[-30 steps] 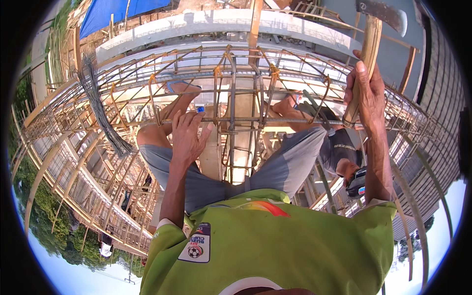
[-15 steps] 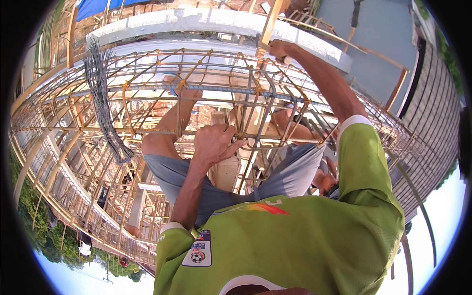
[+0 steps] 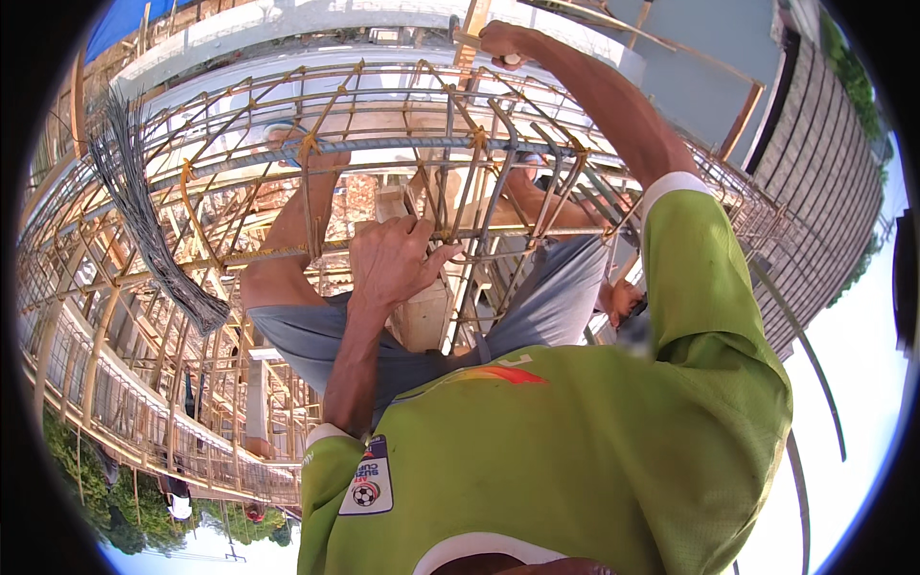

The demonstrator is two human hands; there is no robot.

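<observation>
My right arm stretches far out past the rebar cage (image 3: 383, 144). At its end my right hand (image 3: 508, 43) is closed round the handle of a hammer (image 3: 468, 38), whose head is beside an upright wooden board (image 3: 471, 59). Nearer to me, my left hand (image 3: 388, 259) is wrapped over a rusty rebar (image 3: 287, 251) on the near side of the cage. A bundle of grey tie wire (image 3: 153, 230) hangs over the cage at the left. Orange-brown ties show where bars cross.
My bent legs straddle the cage's near side, with a squared timber (image 3: 422, 321) between them. A pale beam (image 3: 240, 48) runs along the far side. Another person's hand (image 3: 623, 299) shows below at the right. Lower left stands a lattice of poles (image 3: 182, 374).
The whole view has shifted, so most things sit higher and more to the left. My right hand and the hammer have moved a little farther out along the board. My left hand keeps its grip.
</observation>
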